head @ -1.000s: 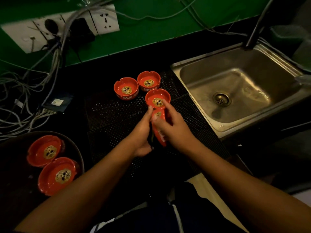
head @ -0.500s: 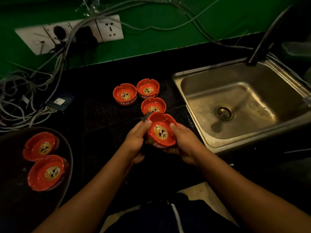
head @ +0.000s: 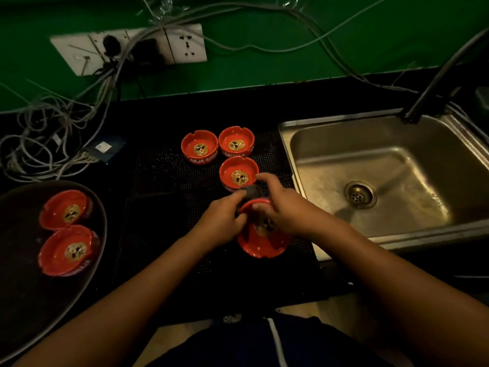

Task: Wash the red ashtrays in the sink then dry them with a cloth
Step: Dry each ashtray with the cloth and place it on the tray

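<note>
The ashtray (head: 264,245) I'm drying is tipped toward me over the black mat (head: 164,221), just beside the sink (head: 330,160). My right hand (head: 285,210) grips its rim to steady it and my left hand (head: 222,221) pinches the cloth (head: 251,193) against the edge (easier wiping angle, I guess). My fingers hide most of the bowl, and it's too dim to tell if it touches the mat.
</note>
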Demonstrator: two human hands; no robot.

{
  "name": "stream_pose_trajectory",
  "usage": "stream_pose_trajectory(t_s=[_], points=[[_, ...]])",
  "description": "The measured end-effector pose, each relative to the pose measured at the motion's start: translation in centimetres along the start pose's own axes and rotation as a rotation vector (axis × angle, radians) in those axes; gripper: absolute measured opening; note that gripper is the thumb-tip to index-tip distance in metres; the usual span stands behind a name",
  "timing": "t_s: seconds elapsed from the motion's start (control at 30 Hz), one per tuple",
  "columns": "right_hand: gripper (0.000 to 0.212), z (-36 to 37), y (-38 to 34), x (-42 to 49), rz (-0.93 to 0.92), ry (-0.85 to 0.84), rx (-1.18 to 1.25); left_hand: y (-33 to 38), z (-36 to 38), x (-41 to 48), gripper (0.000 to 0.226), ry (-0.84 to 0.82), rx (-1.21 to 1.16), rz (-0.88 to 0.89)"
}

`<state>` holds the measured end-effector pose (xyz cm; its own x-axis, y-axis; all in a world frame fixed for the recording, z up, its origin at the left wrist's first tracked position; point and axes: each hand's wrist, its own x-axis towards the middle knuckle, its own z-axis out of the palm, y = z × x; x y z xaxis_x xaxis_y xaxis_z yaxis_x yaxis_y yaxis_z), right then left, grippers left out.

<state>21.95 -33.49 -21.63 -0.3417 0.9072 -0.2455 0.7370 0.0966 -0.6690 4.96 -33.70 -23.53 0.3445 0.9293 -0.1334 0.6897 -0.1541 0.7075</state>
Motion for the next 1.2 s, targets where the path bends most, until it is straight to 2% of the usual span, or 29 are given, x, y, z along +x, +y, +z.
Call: stream_pose_trajectory(t_s=[0.07, 0.13, 0.2, 0.27, 0.37, 0.43, 0.57, 0.63, 0.73, 0.8, 0.83, 0.93, 1.0, 1.03, 1.1, 1.13, 1.2], points=[[0.068, -0.4, -0.1, 0.6, -0.006, -0.025, -0.019, -0.4, 0.6, 0.1, 0.042, 0.02, -0.024, 0.014], [0.063, -0.3, 0.0, 0.7, 0.08, 0.122, 0.254, -0.7, 1.2, 0.2, 0.039, 0.133, -0.273, -0.153], [0.053, 1.0, 0.2, 0.5, 0.144, 0.22, 0.566, -0.7, 1.8, 0.3, 0.029, 0.33, -0.53, -0.351], [0.045, 3.0, 0.4, 0.3, 0.154, 0.256, 0.706, -0.2, 2.1, 0.5, 0.027, 0.452, -0.596, -0.428], [0.03, 2.6, 0.9, 0.8, 0.148, 0.287, 0.602, 0.2, 1.8, 0.0, 0.036, 0.398, -0.356, -0.343], [0.026, 0.9, 1.1, 1.5, 0.148, 0.152, 0.532, 0.0, 1.4, -0.5, 0.033, 0.327, -0.192, -0.272], [0.027, -1.8, 1.1, 2.9, 0.028, -0.027, 0.184, -0.1, 0.5, -0.6, 0.039, 0.22, -0.095, -0.256], [0.028, -2.3, 1.1, 3.3, 0.008, -0.121, 0.1, 0.1, 0.3, -0.3, 0.041, 0.173, -0.021, -0.249], [0.03, -1.6, 1.6, 3.7, -0.049, -0.315, -0.092, 0.7, 0.2, 0.2, 0.043, 0.045, 0.223, -0.154], [0.021, -0.5, 2.1, 3.8, -0.014, -0.254, -0.024, 0.7, 0.0, 0.6, 0.045, 0.036, 0.24, -0.147], [0.016, -0.1, 2.4, 3.8, 0.042, -0.154, 0.116, 0.5, -0.2, 0.7, 0.046, 0.075, 0.197, -0.165], [0.034, 1.1, 2.5, 3.1, 0.197, 0.054, 0.73, -0.3, 0.3, 1.0, 0.038, 0.278, -0.122, -0.331], [0.035, 2.4, 2.2, 2.4, 0.206, 0.122, 0.932, -0.3, 1.3, 1.2, 0.031, 0.406, -0.311, -0.444], [0.031, 3.1, 2.0, 2.3, 0.19, 0.163, 0.934, -0.1, 1.8, 1.2, 0.03, 0.44, -0.318, -0.46], [0.017, 3.3, 2.2, 2.7, 0.181, 0.228, 0.827, 0.2, 2.2, 1.1, 0.035, 0.44, -0.144, -0.404], [0.014, 2.8, 2.5, 3.0, 0.178, 0.216, 0.74, 0.1, 2.1, 0.9, 0.04, 0.408, -0.028, -0.36], [0.016, 1.6, 3.1, 3.8, 0.135, 0.065, 0.468, 0.0, 1.3, 0.8, 0.047, 0.282, 0.157, -0.27]])
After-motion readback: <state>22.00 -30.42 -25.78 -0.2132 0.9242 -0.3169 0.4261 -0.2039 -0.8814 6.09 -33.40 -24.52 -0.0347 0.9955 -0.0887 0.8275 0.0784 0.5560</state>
